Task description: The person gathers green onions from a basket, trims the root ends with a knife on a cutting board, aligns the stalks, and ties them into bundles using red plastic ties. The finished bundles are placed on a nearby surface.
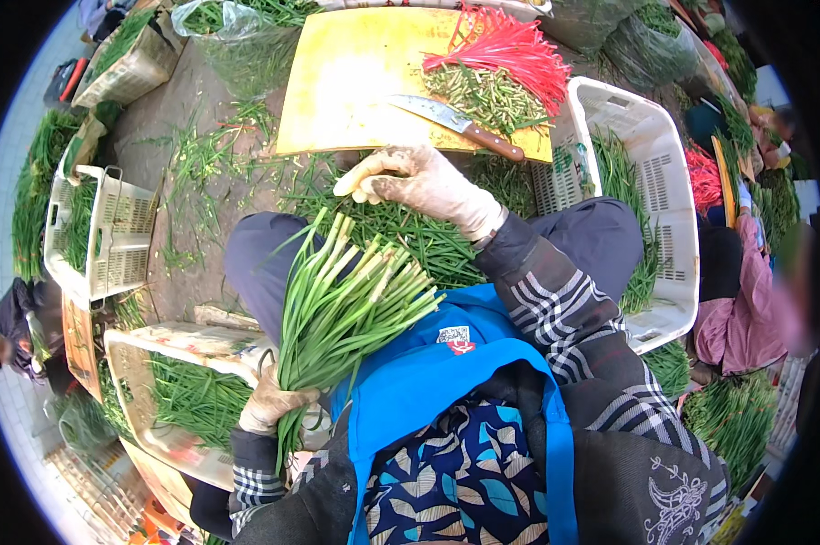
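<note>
My left hand (274,402), in a soiled pale glove, grips a bunch of long green garlic chives or similar stalks (349,300), their pale cut ends fanned upward. Above those ends is my right hand (417,184), gloved too, its fingers bent close together; whether it pinches anything is unclear. Just beyond it lies a yellow board (355,82) bearing a kitchen knife with a wooden handle (458,126), a heap of short cut stalk ends (488,95) and a pile of red ties (512,48). Loose green leaves (410,235) cover the space between my legs.
A white plastic crate of greens (686,272) stands at my right, another (171,334) at my left, and a third (124,238) farther left. A plastic bag of greens (246,54) is beyond. Other people sit at far left (18,320) and right (744,313).
</note>
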`<state>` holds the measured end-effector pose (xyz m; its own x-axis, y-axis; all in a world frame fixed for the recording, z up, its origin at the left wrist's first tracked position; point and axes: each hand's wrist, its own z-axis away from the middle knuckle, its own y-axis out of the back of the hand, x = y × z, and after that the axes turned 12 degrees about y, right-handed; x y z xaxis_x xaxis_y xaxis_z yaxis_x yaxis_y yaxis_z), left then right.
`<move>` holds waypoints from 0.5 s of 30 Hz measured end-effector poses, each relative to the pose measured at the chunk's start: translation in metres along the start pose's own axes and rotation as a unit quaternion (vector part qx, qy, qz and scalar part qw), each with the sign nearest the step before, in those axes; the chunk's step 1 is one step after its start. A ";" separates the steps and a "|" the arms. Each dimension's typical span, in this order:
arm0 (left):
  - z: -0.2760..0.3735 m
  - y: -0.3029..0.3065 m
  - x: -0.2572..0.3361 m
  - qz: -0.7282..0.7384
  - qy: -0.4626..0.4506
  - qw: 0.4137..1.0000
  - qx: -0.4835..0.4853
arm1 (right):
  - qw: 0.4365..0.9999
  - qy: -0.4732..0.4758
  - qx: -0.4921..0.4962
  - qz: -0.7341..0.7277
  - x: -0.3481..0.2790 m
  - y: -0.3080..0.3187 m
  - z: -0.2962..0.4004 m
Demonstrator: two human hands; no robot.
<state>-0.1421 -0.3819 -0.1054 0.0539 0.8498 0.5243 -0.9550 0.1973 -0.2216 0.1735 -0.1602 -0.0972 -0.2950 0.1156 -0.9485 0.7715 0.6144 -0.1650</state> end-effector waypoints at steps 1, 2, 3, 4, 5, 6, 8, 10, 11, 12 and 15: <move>0.001 -0.002 0.004 0.010 0.005 1.000 -0.004 | 0.996 0.018 -0.062 0.054 -0.004 0.002 0.004; -0.001 0.002 0.003 -0.017 -0.001 1.000 -0.019 | 0.986 0.035 -0.123 0.108 -0.010 0.003 0.009; -0.001 0.006 0.002 -0.019 0.003 1.000 -0.021 | 0.969 0.053 -0.184 0.159 -0.014 0.002 0.014; -0.001 0.009 0.000 -0.020 0.008 0.999 -0.024 | 0.948 0.107 -0.233 0.188 -0.010 -0.001 0.021; 0.000 0.010 -0.001 -0.021 0.013 0.999 -0.027 | 0.940 0.119 -0.267 0.177 -0.011 -0.005 0.024; 0.001 0.010 -0.002 -0.017 0.005 1.000 -0.024 | 0.963 0.023 -0.231 0.137 -0.014 -0.008 0.031; 0.002 0.008 -0.001 -0.050 -0.016 0.998 -0.029 | 0.979 -0.013 -0.167 0.114 -0.020 -0.004 0.038; 0.003 0.006 0.007 -0.069 0.007 0.997 -0.042 | 0.999 -0.034 -0.018 -0.003 -0.027 0.007 0.039; 0.002 0.006 0.005 -0.046 0.008 0.998 -0.051 | 0.999 -0.032 0.023 0.014 -0.020 0.018 0.035; 0.002 0.006 0.003 -0.024 0.008 0.998 -0.055 | 0.996 -0.009 0.011 0.085 -0.029 0.017 0.026; -0.002 0.004 0.012 -0.058 0.013 0.998 -0.037 | 0.974 -0.005 -0.075 0.212 -0.023 0.001 -0.005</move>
<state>-0.1450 -0.3696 -0.1012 0.1710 0.8313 0.5288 -0.9181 0.3293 -0.2208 0.1780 -0.1587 -0.0740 0.0383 0.3756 -0.9260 0.7315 0.6207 0.2821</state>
